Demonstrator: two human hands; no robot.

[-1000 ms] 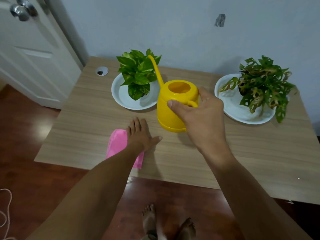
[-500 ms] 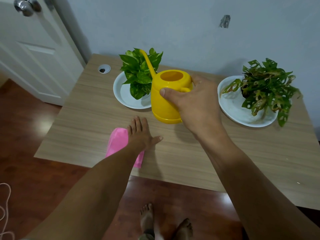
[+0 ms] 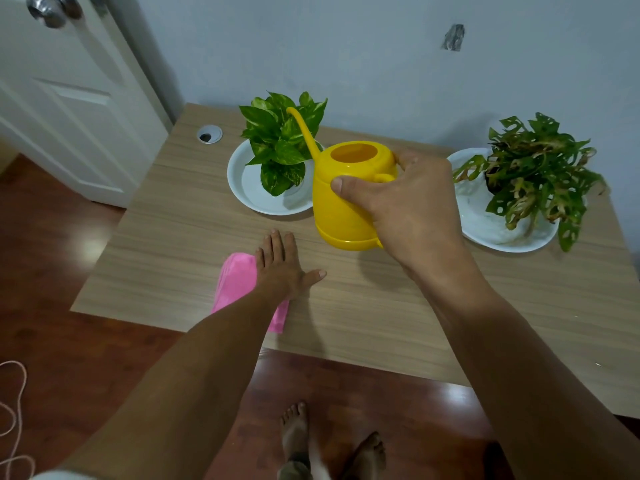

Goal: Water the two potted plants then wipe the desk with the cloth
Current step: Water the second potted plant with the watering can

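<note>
Down low, two bare feet (image 3: 332, 445) stand on the dark red floor (image 3: 69, 341), just in front of the desk (image 3: 381, 323). A thin cord (image 3: 14, 410) lies on the floor at the left.

The desk is light wood. On its near edge lies a pink cloth (image 3: 235, 282). The left hand (image 3: 282, 268) lies flat on the cloth, fingers straight and spread, thumb out to the side on the wood. It presses down and grips nothing.

A bit farther back, the right hand (image 3: 412, 209) holds a yellow can (image 3: 346, 195) by its handle. The fingers are curled around the handle and the thumb lies across the can's side. The can looks lifted just off the desk, with a shadow under it. Its top is open. I cannot tell if there is water in it. Its long thin spout (image 3: 303, 129) points up and left, in front of the leaves of the left plant (image 3: 280, 140).

The left plant has bright green leaves and sits in a white dish (image 3: 242, 185), just beside the can. The right plant (image 3: 533, 178) has darker leaves with holes and some brown spots. It sits in another white dish (image 3: 485, 223), to the right of the hand.

A round grey hole (image 3: 209, 134) is in the desk's far left corner. Behind the desk is a pale wall (image 3: 346, 46). A white door (image 3: 69, 98) with a shiny knob (image 3: 52, 10) is at the far left.
</note>
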